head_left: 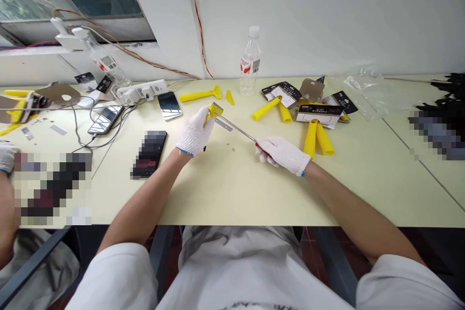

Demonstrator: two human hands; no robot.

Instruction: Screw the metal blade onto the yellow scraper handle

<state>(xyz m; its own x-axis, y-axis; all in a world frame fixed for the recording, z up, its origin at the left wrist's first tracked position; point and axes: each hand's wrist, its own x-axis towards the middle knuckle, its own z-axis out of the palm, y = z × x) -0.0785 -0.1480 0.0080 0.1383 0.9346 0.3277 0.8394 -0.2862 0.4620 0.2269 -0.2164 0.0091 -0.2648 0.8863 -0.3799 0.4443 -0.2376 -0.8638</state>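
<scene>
My left hand [196,133], in a white knit glove with a blue cuff edge, is closed around a yellow scraper [215,108]. Its grip hides most of the scraper. My right hand [285,152], gloved alike, is wrapped around the red handle of a screwdriver [242,131]. The long metal shaft points left, and its tip meets the scraper's head. Just below the shaft lies a thin metal blade [224,125] on the table. Small loose bits [233,149] are between my hands. Behind my left hand rest a yellow scraper handle [198,95] and a yellow triangular piece [230,97].
Carded yellow scrapers [318,135] lie at right, near clear plastic bags [366,92]. A water bottle [250,65] stands by the wall. Phones [169,105] and a power strip [145,89] with cables are at left. A co-worker's gloved hand [7,156] shows at the left edge.
</scene>
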